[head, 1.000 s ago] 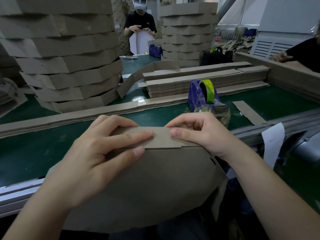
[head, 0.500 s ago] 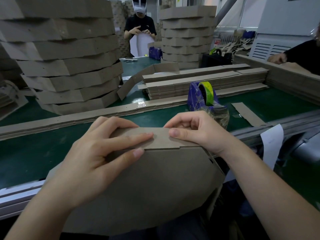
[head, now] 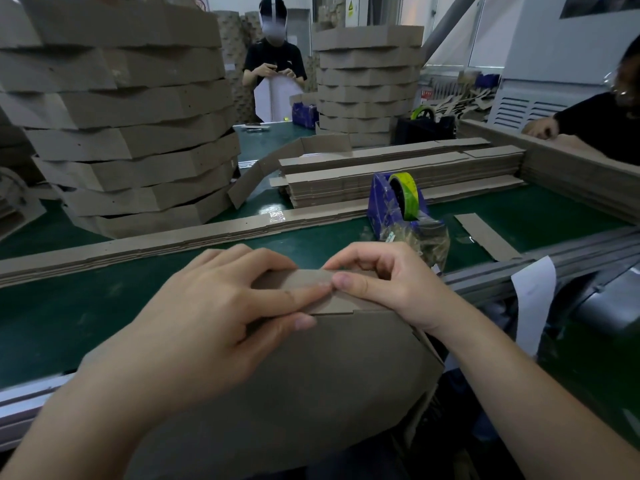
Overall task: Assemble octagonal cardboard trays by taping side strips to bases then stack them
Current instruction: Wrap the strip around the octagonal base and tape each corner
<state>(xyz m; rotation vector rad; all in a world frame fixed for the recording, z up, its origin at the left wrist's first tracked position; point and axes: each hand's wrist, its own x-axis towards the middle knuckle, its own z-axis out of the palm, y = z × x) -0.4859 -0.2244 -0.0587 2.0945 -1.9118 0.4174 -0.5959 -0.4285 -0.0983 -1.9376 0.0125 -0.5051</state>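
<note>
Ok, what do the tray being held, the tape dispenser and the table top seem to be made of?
Tray: matte brown cardboard; raw cut edges and a notch show. Tape dispenser: glossy blue body, probably plastic; the sheen suggests it. Table top: dark green, slightly shiny sheet, perhaps rubber or vinyl; unclear.

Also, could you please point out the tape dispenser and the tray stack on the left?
tape dispenser [head: 379, 199]: head view, on its blue body.
tray stack on the left [head: 138, 109]: head view, on a middle tray's side wall.
</note>
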